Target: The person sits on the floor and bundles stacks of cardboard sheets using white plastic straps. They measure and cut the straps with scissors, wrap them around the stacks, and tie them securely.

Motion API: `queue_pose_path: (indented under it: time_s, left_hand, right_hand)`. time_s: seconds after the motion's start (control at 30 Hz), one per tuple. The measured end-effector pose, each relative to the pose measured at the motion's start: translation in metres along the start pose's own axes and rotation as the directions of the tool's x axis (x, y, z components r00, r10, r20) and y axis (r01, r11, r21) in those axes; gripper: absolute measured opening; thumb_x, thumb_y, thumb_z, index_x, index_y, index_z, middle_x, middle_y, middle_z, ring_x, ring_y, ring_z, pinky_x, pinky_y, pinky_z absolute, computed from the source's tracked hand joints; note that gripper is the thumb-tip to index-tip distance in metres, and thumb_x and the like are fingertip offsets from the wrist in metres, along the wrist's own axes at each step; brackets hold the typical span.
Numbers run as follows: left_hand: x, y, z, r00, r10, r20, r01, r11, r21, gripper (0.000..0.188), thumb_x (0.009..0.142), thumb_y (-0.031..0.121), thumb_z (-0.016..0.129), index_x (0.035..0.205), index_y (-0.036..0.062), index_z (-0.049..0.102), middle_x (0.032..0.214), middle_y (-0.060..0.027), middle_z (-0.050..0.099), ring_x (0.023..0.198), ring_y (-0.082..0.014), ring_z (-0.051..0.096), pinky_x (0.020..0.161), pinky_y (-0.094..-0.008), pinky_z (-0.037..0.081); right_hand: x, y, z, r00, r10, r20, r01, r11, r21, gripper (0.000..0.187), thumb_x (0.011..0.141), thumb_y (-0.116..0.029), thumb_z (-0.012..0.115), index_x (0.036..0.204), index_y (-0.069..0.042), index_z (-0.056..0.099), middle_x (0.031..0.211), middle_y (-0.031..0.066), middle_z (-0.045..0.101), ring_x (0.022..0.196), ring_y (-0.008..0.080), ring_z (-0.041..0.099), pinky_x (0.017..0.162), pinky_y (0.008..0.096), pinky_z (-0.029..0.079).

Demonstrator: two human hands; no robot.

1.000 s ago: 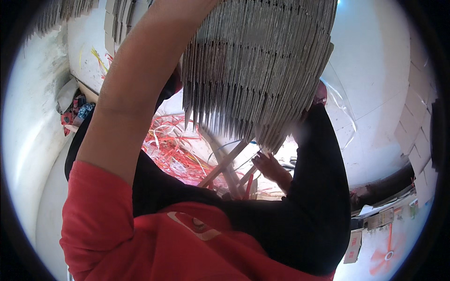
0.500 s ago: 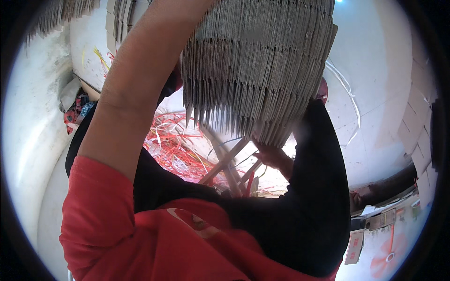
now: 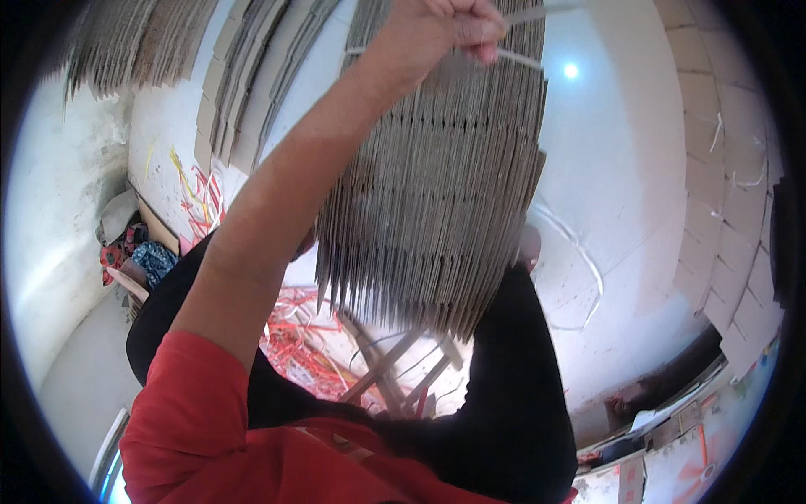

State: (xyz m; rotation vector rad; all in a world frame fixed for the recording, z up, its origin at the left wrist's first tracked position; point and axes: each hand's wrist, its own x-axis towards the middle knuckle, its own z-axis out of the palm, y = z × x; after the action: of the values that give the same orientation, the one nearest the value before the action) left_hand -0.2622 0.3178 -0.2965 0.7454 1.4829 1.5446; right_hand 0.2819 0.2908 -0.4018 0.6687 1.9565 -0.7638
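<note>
My left hand is closed on a thin white strap at the top of the view. The strap runs across the upper part of a tall bundle of folded grey cardboard sheets, packed on edge between my knees. A blurred pale end of strap sticks out to the right from my fingers. My left forearm reaches over the bundle's left side. My right hand is out of sight.
A wooden crossed-leg stool stands below the bundle. Red and white strap scraps litter the floor beside it. More cardboard stacks stand at the far left, and flat cardboard lines the right. A white strap loop lies on the floor.
My left hand has come into view at the top, gripping the strap. My right hand, earlier under the bundle's lower edge, has gone from view. The bundle appears lower in the picture.
</note>
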Motion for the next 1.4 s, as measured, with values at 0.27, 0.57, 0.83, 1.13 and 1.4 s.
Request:
queue_pose_path:
  time_s: [0.27, 0.57, 0.83, 1.13, 1.4]
  left_hand:
    - [-0.005, -0.001, -0.002, 0.995, 0.028, -0.099, -0.038, 0.994, -0.103, 0.012, 0.083, 0.009, 0.061, 0.085, -0.0029, 0.064, 0.067, -0.0037, 0.059, 0.062, -0.0107, 0.056, 0.06, -0.0239, 0.047]
    - [0.012, -0.018, 0.005, 0.966, 0.15, -0.211, -0.205, 0.942, -0.268, 0.007, 0.08, 0.003, 0.062, 0.081, -0.0024, 0.064, 0.08, -0.0062, 0.061, 0.062, -0.0091, 0.056, 0.062, -0.0227, 0.047]
    - [0.022, -0.046, 0.041, 0.822, 0.521, -0.229, -0.443, 0.839, 0.317, 0.006, 0.066, 0.003, 0.067, 0.062, -0.0005, 0.064, 0.098, -0.0066, 0.058, 0.095, -0.0205, 0.052, 0.083, -0.0344, 0.044]
    - [0.034, -0.026, 0.052, 0.835, 0.549, 0.045, -0.38, 0.515, 0.769, 0.018, 0.064, 0.02, 0.063, 0.057, 0.003, 0.064, 0.106, -0.0053, 0.058, 0.112, -0.0293, 0.042, 0.096, -0.0454, 0.032]
    - [-0.036, -0.049, -0.067, 0.681, 0.579, -0.448, -0.048, 0.646, 0.762, 0.063, 0.073, 0.018, 0.063, 0.13, 0.0045, 0.039, 0.137, -0.0159, 0.035, 0.13, -0.0358, 0.026, 0.107, -0.0423, 0.023]
  right_hand:
    - [0.102, -0.135, -0.291, 0.426, -0.09, -0.9, 0.594, 0.778, 0.204, 0.029, 0.088, -0.002, 0.053, 0.117, -0.003, 0.055, 0.099, 0.0115, 0.059, 0.079, 0.0176, 0.057, 0.071, 0.0276, 0.048]
    - [0.175, -0.209, -0.349, 0.691, -0.202, -0.694, 0.717, 0.311, 0.623, 0.022, 0.088, -0.006, 0.054, 0.11, -0.003, 0.06, 0.084, 0.0056, 0.063, 0.065, 0.0111, 0.056, 0.055, 0.0185, 0.043]
    - [0.184, -0.205, -0.357, 0.75, -0.125, -0.65, 0.653, -0.02, 0.757, 0.038, 0.089, -0.021, 0.058, 0.121, -0.004, 0.047, 0.106, 0.0081, 0.058, 0.094, 0.0164, 0.058, 0.08, 0.0283, 0.049]
    - [0.18, -0.195, -0.359, 0.795, -0.24, -0.557, 0.569, -0.026, 0.822, 0.039, 0.089, -0.023, 0.054, 0.124, -0.008, 0.044, 0.123, 0.0058, 0.048, 0.113, 0.0185, 0.048, 0.095, 0.0324, 0.041]
    - [0.166, -0.208, -0.377, 0.771, -0.425, -0.475, 0.542, 0.047, 0.839, 0.032, 0.091, -0.023, 0.05, 0.074, 0.003, 0.058, 0.069, 0.0142, 0.06, 0.055, 0.0142, 0.052, 0.048, 0.0217, 0.039]
